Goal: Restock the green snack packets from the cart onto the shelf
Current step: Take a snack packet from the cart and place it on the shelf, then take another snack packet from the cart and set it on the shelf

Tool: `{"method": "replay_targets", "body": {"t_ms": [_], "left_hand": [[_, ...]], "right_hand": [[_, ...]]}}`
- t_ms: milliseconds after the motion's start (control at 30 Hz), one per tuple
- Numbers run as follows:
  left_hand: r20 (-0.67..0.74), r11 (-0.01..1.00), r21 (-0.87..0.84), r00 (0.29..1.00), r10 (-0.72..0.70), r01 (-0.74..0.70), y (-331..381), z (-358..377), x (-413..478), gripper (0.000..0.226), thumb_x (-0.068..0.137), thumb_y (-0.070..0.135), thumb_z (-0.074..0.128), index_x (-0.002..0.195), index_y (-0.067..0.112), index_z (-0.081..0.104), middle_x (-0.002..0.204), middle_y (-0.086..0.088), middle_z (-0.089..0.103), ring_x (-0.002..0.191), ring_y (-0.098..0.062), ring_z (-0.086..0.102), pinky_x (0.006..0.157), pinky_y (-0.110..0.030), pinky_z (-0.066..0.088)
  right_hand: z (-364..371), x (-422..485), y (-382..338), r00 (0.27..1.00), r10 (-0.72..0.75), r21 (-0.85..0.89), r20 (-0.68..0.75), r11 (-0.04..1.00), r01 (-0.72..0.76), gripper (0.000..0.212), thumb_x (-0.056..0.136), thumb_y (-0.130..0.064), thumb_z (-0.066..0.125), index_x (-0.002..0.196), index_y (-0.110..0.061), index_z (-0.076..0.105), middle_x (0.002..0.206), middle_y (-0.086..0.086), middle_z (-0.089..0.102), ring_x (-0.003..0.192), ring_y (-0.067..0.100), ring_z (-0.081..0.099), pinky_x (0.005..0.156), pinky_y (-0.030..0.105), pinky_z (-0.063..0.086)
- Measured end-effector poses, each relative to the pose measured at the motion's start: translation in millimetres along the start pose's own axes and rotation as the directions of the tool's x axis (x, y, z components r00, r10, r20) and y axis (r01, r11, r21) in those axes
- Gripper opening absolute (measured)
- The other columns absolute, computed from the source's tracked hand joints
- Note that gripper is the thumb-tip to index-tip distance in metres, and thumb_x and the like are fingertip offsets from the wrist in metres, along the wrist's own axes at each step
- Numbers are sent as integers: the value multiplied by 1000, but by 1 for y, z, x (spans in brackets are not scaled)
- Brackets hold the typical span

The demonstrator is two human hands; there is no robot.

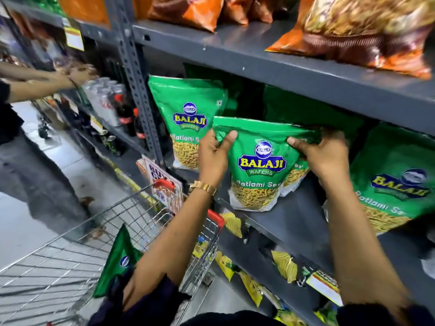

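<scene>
Both my hands hold one green snack packet (261,165) upright at the front of the grey shelf (294,220). My left hand (213,156) grips its upper left corner, and my right hand (322,154) grips its upper right corner. Another green packet (186,118) stands to its left on the same shelf, and a further one (395,182) stands to the right. More green packets show dimly behind them. The wire cart (70,255) is at lower left with one green packet (117,260) standing inside it, partly hidden by my left arm.
Orange snack bags (367,29) lie on the shelf above. Yellow packets (284,264) fill the shelf below. Another person's arm (35,83) reaches to the bottle shelves at the left. A perforated upright post (136,76) separates the bays.
</scene>
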State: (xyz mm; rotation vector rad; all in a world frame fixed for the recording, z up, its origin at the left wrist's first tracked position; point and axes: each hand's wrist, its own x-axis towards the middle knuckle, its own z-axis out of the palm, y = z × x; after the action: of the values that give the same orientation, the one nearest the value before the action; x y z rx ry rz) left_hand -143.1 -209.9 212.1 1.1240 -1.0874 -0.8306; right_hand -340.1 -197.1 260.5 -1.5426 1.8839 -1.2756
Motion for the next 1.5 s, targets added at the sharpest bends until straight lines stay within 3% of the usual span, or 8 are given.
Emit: {"method": "replay_targets", "body": {"t_ms": [100, 300, 400, 633, 933, 1100, 1300, 1500], "left_hand": [[8, 1000, 16, 1000, 11, -12, -2, 8, -2, 37, 88, 23, 68, 64, 23, 40, 47, 16, 44, 45, -2, 35, 46, -26, 37], [93, 1000, 8, 996, -1, 0, 3, 4, -11, 38, 91, 23, 65, 67, 28, 36, 38, 10, 41, 33, 5, 32, 42, -11, 27], [169, 999, -49, 985, 19, -11, 0, 1, -22, 8, 93, 12, 61, 90, 13, 54, 84, -11, 57, 50, 14, 53, 51, -3, 43], [12, 997, 11, 997, -77, 76, -22, -30, -51, 38, 92, 26, 63, 126, 13, 51, 126, -4, 62, 118, -13, 60, 102, -32, 49], [-171, 949, 280, 980, -100, 146, -57, -133, -109, 24, 91, 16, 63, 114, 16, 58, 116, -1, 67, 107, -16, 65, 88, -31, 53], [-337, 750, 518, 904, -263, 411, -82, -220, -171, 35, 86, 24, 70, 115, 8, 60, 115, -10, 68, 105, -25, 64, 91, -35, 49], [-455, 122, 689, 557, -695, 715, -125, -290, -251, 74, 77, 40, 77, 131, 4, 42, 132, -22, 56, 119, -38, 57, 94, -41, 48], [-358, 74, 723, 464, -810, 687, -154, -293, -264, 69, 69, 36, 84, 122, 7, 53, 124, -23, 63, 113, -37, 61, 91, -43, 52]], "right_hand": [[-2, -5, 8, 998, 2, -60, -65, 998, -6, 52, 74, -38, 81, 118, -12, 66, 122, 21, 67, 108, 40, 65, 91, 53, 53], [-8, -16, 3, 992, -57, -168, -113, 985, 37, 55, 74, -37, 81, 122, -17, 63, 111, 22, 71, 100, 40, 68, 85, 48, 56], [-7, -27, 1, 978, -146, -264, -152, 959, 102, 59, 79, -28, 77, 132, -15, 53, 120, 25, 63, 106, 45, 61, 88, 48, 51], [11, -69, -7, 869, -442, -467, -223, 831, 303, 60, 84, -20, 67, 139, -12, 45, 143, 23, 44, 136, 46, 32, 114, 50, 27], [113, -134, -20, 743, -618, 10, 259, 771, 637, 33, 80, -3, 70, 113, -8, 69, 122, 12, 66, 129, 36, 49, 114, 30, 29], [186, -172, -15, 491, -469, 169, 735, 827, 537, 38, 79, -5, 73, 116, -13, 67, 126, 13, 62, 125, 32, 50, 103, 23, 29], [280, -221, 19, 113, -184, 65, 976, 749, 659, 60, 77, -15, 76, 132, -14, 52, 141, 11, 50, 128, 32, 47, 104, 40, 44], [327, -254, 52, -35, 38, 12, 999, 491, 871, 46, 84, -16, 69, 128, -15, 56, 129, 14, 60, 119, 35, 57, 97, 43, 52]]}}
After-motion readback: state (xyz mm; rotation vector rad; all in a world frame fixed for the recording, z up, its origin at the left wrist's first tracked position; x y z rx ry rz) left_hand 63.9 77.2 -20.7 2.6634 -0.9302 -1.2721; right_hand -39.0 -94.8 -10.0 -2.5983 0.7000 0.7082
